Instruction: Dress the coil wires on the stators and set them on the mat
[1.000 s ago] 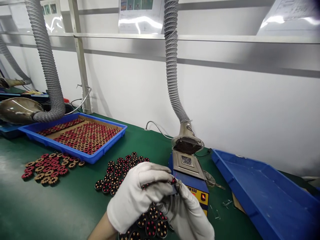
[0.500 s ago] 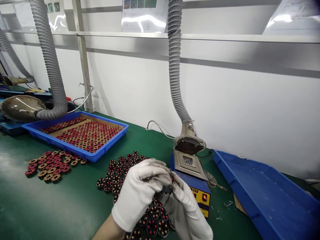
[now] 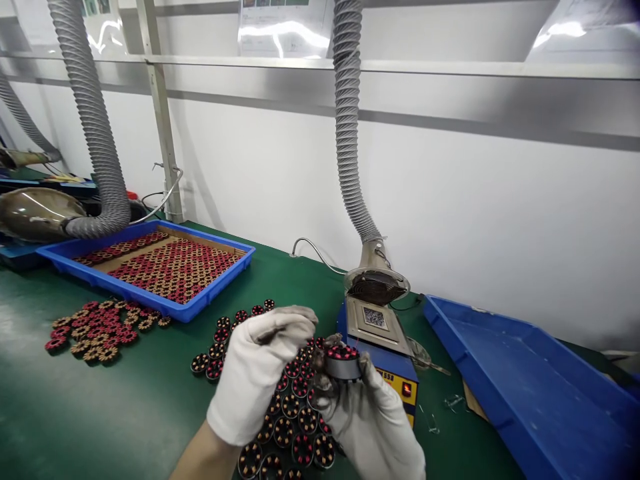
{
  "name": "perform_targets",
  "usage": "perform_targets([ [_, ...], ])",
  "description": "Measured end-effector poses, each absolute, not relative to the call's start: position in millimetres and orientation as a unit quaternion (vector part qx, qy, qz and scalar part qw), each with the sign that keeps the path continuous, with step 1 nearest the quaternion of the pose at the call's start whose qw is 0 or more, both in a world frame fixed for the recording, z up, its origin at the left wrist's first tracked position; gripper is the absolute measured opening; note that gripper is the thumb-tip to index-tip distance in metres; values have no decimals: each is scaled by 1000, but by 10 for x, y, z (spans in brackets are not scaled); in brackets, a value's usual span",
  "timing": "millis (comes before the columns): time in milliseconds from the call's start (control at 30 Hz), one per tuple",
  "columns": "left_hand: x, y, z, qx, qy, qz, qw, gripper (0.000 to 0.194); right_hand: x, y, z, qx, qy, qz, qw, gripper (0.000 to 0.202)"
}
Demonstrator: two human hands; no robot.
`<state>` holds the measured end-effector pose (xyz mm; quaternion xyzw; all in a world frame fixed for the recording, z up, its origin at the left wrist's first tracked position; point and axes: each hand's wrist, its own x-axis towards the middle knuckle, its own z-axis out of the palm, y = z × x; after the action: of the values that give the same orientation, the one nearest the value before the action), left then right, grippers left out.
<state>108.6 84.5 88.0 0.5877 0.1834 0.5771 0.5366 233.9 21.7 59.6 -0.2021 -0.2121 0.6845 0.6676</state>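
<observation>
My right hand [image 3: 373,413], in a white glove with darkened fingertips, grips a motor stator [image 3: 343,363] with red windings set in a dark grey ring. Its wound side faces up. My left hand [image 3: 260,370], also gloved, hovers just left of that stator, apart from it. The left fingers are bent and pressed together; whatever they hold, if anything, is hidden. Under and between both hands, many similar ringed stators [image 3: 284,430] lie on the green table, some with red windings and some with copper-coloured ones. My hands cover part of this group.
A blue solder pot [image 3: 383,353] stands behind my right hand, beneath an extractor hose [image 3: 347,133]. To the right lies a blue tray [image 3: 530,380]. At left, another blue tray [image 3: 187,312] holds rows of stators, with a loose pile [image 3: 100,330] in front.
My left hand has drawn away to the left from my right hand. The stator in my right hand, mostly covered before, now shows plainly. The view has shifted slightly.
</observation>
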Motion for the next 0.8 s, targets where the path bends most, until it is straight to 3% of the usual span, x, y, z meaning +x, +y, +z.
perform_targets([
  [67, 1056, 830, 903, 652, 203, 535, 497, 20, 2352, 220, 603, -163, -211, 703, 659, 23],
  [133, 1054, 807, 921, 737, 191, 478, 439, 45, 2345, 227, 626, -132, -202, 713, 658, 24],
  [200, 1070, 793, 929, 771, 157, 468, 401, 55, 2336, 229, 639, -116, -186, 718, 661, 23],
  [333, 1087, 821, 936, 756, 91, 494, 420, 40, 2357, 217, 620, -108, -192, 720, 658, 17],
  [533, 1070, 859, 920, 770, 89, 481, 409, 45, 2355, 234, 648, -82, -181, 724, 660, 17],
  [700, 1115, 872, 845, 697, 116, 522, 478, 7, 2317, 214, 604, -131, -209, 718, 652, 21],
  [800, 1127, 871, 823, 634, 126, 575, 502, 9, 2323, 183, 558, -166, -235, 695, 659, 18],
])
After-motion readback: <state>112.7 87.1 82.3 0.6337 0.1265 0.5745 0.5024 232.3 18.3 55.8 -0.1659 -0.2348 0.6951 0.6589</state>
